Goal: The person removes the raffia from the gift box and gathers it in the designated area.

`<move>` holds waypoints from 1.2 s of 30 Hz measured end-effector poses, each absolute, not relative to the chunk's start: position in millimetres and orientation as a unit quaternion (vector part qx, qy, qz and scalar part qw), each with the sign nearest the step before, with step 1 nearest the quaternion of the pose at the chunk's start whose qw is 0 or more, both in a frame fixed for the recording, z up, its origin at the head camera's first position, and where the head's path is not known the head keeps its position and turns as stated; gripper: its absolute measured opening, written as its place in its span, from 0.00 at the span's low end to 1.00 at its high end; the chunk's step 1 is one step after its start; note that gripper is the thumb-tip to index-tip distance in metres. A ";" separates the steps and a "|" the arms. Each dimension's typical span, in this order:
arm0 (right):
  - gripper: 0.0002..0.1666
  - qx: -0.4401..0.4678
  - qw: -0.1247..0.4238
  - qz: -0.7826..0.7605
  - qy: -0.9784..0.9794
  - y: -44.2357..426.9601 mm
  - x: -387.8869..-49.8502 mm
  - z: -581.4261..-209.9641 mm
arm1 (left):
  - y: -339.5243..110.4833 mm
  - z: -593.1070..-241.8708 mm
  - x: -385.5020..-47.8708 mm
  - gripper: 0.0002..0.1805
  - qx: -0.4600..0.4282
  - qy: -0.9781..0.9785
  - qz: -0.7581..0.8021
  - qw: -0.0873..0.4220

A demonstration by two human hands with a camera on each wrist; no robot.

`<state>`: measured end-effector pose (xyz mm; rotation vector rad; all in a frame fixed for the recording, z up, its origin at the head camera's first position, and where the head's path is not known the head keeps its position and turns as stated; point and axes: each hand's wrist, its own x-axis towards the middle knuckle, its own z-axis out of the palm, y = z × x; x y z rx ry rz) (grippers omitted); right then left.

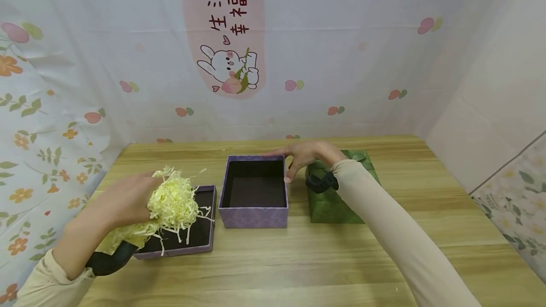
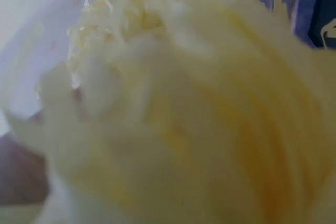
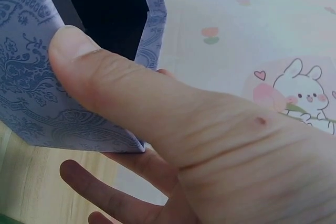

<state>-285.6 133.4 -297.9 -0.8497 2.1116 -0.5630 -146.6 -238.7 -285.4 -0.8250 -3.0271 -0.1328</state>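
Observation:
A clump of pale yellow shredded paper (image 1: 175, 200) is gripped by my left hand (image 1: 130, 198), above the shallow purple lid (image 1: 200, 248) at the left. Loose strands hang from the clump, and it fills much of the left wrist view as blurred yellow shreds (image 2: 173, 114). In the middle of the table stands an open purple box (image 1: 253, 218) with a black inside. My right hand (image 1: 309, 153) holds the box's far right corner. The thumb lies on the patterned outer wall (image 3: 31, 61), while other fingers reach behind the box.
A green box (image 1: 334, 210) stands right of the purple one, partly behind my right wrist. All of these are on a wood-grain table (image 1: 273, 269). A printed cloth (image 1: 341, 51) hangs behind the table's far edge, with more cloth at both sides.

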 end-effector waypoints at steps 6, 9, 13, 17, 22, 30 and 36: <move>0.53 -0.331 0.390 -0.222 0.830 133.3 -285.5 -297.6 | -241.9 -292.3 -143.3 0.38 -0.263 -0.964 -0.043 -0.004; 0.54 -0.332 0.389 -0.222 0.830 133.2 -285.5 -297.1 | -234.5 -296.5 -137.0 0.38 -0.266 -0.963 -0.047 -0.013; 0.54 -0.338 0.390 -0.224 0.827 132.7 -285.7 -296.8 | -219.8 -300.9 -127.0 0.38 -0.274 -0.960 -0.057 -0.022; 0.54 -0.338 0.391 -0.224 0.826 132.5 -285.5 -296.3 | -205.3 -304.8 -118.6 0.37 -0.293 -0.954 -0.067 -0.023; 0.54 -0.337 0.389 -0.220 0.829 132.6 -284.3 -295.9 | -190.6 -312.0 -111.3 0.38 -0.301 -0.950 -0.074 -0.031; 0.53 -0.337 0.388 -0.223 0.828 132.5 -283.0 -296.0 | -166.4 -323.4 -103.8 0.38 -0.310 -0.946 -0.082 -0.042; 0.53 -0.335 0.385 -0.214 0.833 132.5 -284.6 -297.1 | -137.7 -324.8 -94.6 0.37 -0.360 -0.928 -0.087 -0.038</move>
